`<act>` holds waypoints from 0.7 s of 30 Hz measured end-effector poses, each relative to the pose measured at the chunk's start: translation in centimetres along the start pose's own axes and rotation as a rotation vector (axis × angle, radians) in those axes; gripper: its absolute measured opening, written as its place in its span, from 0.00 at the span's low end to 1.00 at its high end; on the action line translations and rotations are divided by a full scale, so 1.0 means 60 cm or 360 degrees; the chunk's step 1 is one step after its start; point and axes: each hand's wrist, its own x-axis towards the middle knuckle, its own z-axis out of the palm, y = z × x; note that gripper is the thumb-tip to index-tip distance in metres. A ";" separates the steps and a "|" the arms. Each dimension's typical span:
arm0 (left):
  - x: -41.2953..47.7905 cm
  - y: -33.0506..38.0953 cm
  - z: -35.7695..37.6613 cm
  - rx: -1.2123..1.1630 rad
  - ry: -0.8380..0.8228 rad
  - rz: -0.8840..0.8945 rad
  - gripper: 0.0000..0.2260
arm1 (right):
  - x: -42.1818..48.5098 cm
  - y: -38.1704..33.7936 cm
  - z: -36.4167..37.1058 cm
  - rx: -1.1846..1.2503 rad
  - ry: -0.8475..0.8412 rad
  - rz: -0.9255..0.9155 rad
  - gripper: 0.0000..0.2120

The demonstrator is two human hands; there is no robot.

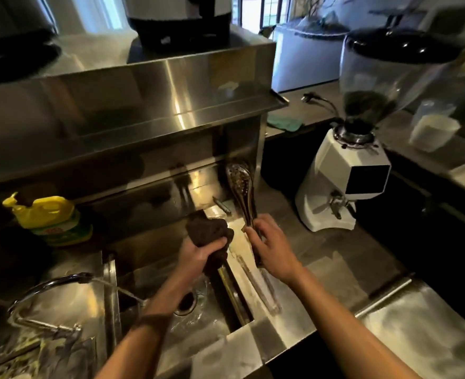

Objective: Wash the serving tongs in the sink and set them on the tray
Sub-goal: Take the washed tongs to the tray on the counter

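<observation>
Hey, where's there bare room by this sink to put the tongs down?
Bare counter lies right of the sink, toward the coffee grinder. The rimmed steel surface at lower right is bare too. Left is crowded: faucet, yellow detergent bottle, scraps.

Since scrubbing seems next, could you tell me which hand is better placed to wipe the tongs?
Probably the left hand: it grips the dark cloth just beside the tongs, while the right hand holds their handles.
</observation>
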 end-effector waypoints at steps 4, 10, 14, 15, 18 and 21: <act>-0.010 0.013 0.091 -0.0024 -0.0168 -0.0007 0.12 | -0.016 0.016 -0.091 0.0037 0.0084 0.0076 0.09; -0.028 0.012 0.232 0.0051 -0.0452 0.0009 0.11 | -0.078 0.047 -0.221 0.0079 0.0366 0.0172 0.12; -0.044 -0.004 0.330 0.0143 -0.0634 0.0013 0.11 | -0.125 0.088 -0.305 0.0007 0.0559 0.0320 0.11; -0.052 -0.009 0.357 0.0174 -0.0703 0.0028 0.11 | -0.140 0.097 -0.329 -0.0019 0.0613 0.0353 0.09; -0.073 -0.021 0.424 0.0260 -0.0861 0.0027 0.09 | -0.180 0.121 -0.385 -0.0082 0.0727 0.0436 0.06; -0.097 -0.033 0.489 0.0338 -0.0979 0.0029 0.10 | -0.222 0.150 -0.439 -0.0091 0.0842 0.0536 0.07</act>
